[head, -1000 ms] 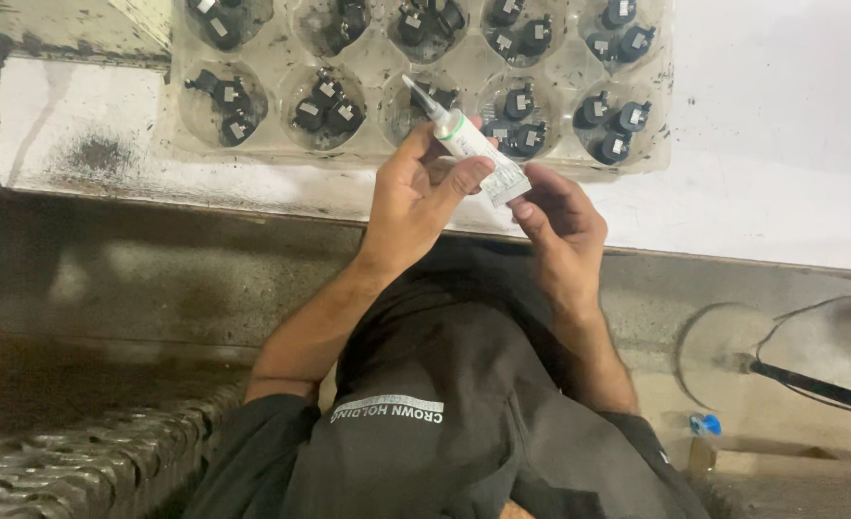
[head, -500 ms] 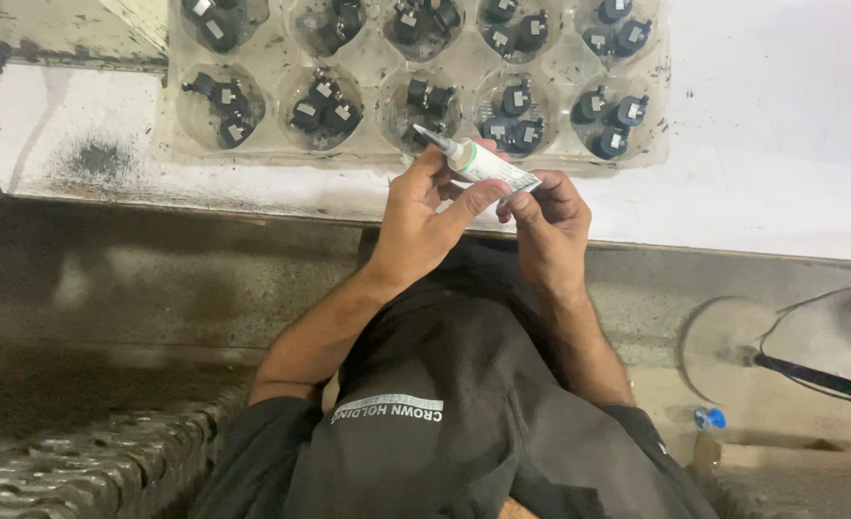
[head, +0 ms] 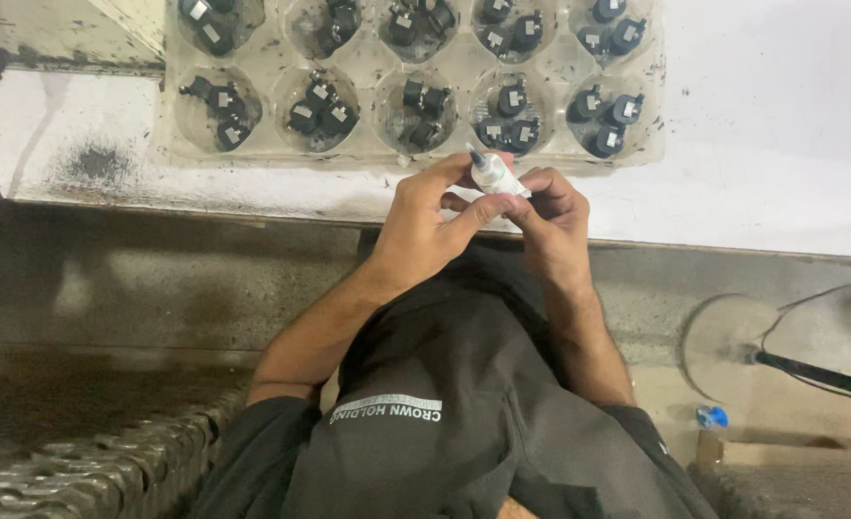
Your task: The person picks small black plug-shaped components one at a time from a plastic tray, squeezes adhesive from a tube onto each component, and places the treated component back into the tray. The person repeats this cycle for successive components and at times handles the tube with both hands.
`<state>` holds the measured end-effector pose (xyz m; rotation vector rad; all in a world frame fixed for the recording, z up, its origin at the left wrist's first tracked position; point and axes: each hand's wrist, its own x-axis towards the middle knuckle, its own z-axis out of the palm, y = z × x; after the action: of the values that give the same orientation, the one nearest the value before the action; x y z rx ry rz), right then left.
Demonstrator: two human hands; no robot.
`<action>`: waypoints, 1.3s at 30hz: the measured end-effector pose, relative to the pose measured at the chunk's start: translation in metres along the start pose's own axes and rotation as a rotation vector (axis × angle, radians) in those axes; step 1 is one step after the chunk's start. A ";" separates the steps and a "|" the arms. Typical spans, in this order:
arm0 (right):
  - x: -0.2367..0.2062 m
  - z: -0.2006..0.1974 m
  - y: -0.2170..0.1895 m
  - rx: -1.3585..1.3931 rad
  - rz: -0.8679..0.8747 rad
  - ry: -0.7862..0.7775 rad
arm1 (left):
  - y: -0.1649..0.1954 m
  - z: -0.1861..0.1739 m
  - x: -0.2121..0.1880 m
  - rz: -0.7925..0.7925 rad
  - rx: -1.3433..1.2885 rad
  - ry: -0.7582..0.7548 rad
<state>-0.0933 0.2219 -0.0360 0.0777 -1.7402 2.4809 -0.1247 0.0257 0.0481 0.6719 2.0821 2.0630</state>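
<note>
Both hands clamped on small white tube (head: 498,179) at frame centre, left hand (head: 425,226), right hand (head: 552,216); tray (head: 271,154) parts above untouched.

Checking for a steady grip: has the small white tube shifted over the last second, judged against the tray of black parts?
Yes. The white tube has tipped and slid lower, off the clear tray edge, with less of it showing between both hands.
</note>
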 end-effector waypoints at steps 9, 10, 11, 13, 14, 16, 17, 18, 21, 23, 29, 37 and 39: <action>-0.003 0.005 -0.001 -0.122 0.096 0.063 | -0.014 -0.001 0.003 -0.075 -0.118 0.004; -0.005 0.009 -0.005 -0.130 0.145 0.075 | -0.017 -0.002 0.004 -0.101 -0.181 0.010; -0.008 0.013 -0.009 -0.229 0.011 0.064 | -0.020 -0.003 0.006 -0.107 -0.253 0.009; -0.017 0.021 -0.021 -0.421 -0.262 0.031 | -0.026 -0.007 0.010 -0.115 -0.392 0.010; -0.021 0.023 -0.028 -0.630 -0.406 0.020 | -0.029 -0.010 0.011 -0.145 -0.406 0.012; -0.027 0.026 -0.042 -1.050 -0.687 -0.001 | -0.032 -0.014 0.012 -0.212 -0.438 0.015; -0.028 0.027 -0.048 -1.118 -0.748 -0.037 | -0.033 -0.015 0.012 -0.238 -0.442 0.017; -0.028 0.026 -0.052 -1.187 -0.809 -0.071 | -0.033 -0.015 0.011 -0.265 -0.444 0.016; -0.021 0.026 -0.059 -1.304 -0.922 -0.140 | -0.033 -0.012 0.012 -0.283 -0.463 -0.003; -0.017 0.025 -0.061 -1.335 -0.953 -0.187 | -0.031 -0.011 0.014 -0.290 -0.467 -0.008; -0.013 0.026 -0.070 -1.372 -0.808 -0.365 | -0.017 -0.017 0.011 -0.231 -0.212 -0.038; -0.012 0.028 -0.081 -1.312 -0.541 -0.492 | -0.007 -0.015 0.005 -0.133 0.122 -0.084; -0.014 0.029 -0.082 -1.153 -0.602 -0.354 | -0.009 -0.014 0.004 -0.135 0.085 -0.023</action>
<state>-0.0699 0.2211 0.0495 0.7985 -2.4893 0.8796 -0.1356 0.0146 0.0411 0.5468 2.1490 1.8961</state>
